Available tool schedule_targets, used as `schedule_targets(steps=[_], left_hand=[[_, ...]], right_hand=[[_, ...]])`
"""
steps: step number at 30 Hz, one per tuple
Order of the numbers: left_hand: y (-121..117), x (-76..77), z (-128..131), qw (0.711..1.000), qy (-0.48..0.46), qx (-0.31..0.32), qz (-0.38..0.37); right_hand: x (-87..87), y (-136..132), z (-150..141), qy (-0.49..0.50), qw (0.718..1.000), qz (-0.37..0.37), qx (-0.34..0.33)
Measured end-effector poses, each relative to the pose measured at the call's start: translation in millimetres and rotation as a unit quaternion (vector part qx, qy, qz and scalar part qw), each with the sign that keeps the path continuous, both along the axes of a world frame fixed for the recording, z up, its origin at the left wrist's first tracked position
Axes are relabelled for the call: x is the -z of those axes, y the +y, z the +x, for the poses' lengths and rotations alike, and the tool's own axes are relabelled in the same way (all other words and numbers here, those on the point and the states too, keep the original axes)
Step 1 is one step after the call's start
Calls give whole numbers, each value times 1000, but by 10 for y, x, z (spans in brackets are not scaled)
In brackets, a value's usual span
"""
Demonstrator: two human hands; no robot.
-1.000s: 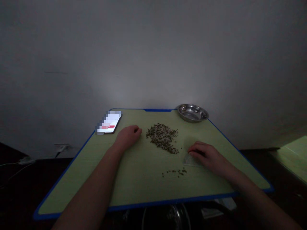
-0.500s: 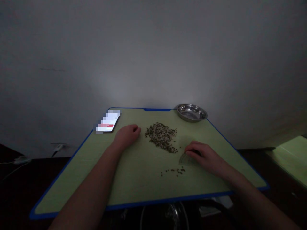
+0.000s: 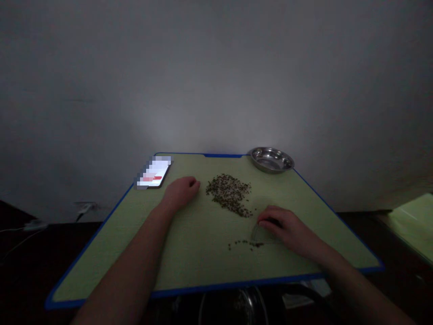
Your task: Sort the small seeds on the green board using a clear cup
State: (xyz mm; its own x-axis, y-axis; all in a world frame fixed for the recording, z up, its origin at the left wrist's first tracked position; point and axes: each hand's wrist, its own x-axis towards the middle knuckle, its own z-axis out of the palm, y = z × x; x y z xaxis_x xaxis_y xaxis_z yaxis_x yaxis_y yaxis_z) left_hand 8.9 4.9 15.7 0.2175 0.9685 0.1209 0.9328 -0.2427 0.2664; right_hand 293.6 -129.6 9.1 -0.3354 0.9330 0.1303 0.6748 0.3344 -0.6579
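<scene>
My left hand (image 3: pixel 182 191) rests on the table in a loose fist, left of the pile, with nothing visible in it. My right hand (image 3: pixel 278 222) pinches a clear, curved, thin-edged piece (image 3: pixel 254 234) whose exact kind I cannot make out. Its lower edge is down at the table, by a short scattered row of dark grains (image 3: pixel 243 242). Beyond, mid-table, lies a pile of small mixed dark and pale grains (image 3: pixel 228 193), apart from both hands. My right fingers and palm hide part of the clear piece.
A shiny steel bowl (image 3: pixel 272 160) stands at the table's far right corner. At the far left lies a phone (image 3: pixel 156 173) with a lit screen. The pale green table (image 3: pixel 189 253) has a blue rim and backs onto a grey wall (image 3: pixel 216 90).
My right hand has come slightly nearer to me, bringing the clear piece down to the scattered grains. My left hand stays in place; the whole view has shifted a little.
</scene>
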Motion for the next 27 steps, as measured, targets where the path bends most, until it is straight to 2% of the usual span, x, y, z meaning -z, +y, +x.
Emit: schedule_targets(steps=[4,10,16,27], left_hand=[[-5,-5,9,1000,4,0,1],[-12,-18,6,1000,7,-5,-5],[2,8,-1,1000,0,0,-2],[-16,-13,9,1000,0,-2,0]], right_hand=[[32,51,-55,-3,1000,20,2],[42,185,-116,-28,997,61,42],[49,119,-233,-51,995,58,59],[13,79,-385,-65,997,30,27]])
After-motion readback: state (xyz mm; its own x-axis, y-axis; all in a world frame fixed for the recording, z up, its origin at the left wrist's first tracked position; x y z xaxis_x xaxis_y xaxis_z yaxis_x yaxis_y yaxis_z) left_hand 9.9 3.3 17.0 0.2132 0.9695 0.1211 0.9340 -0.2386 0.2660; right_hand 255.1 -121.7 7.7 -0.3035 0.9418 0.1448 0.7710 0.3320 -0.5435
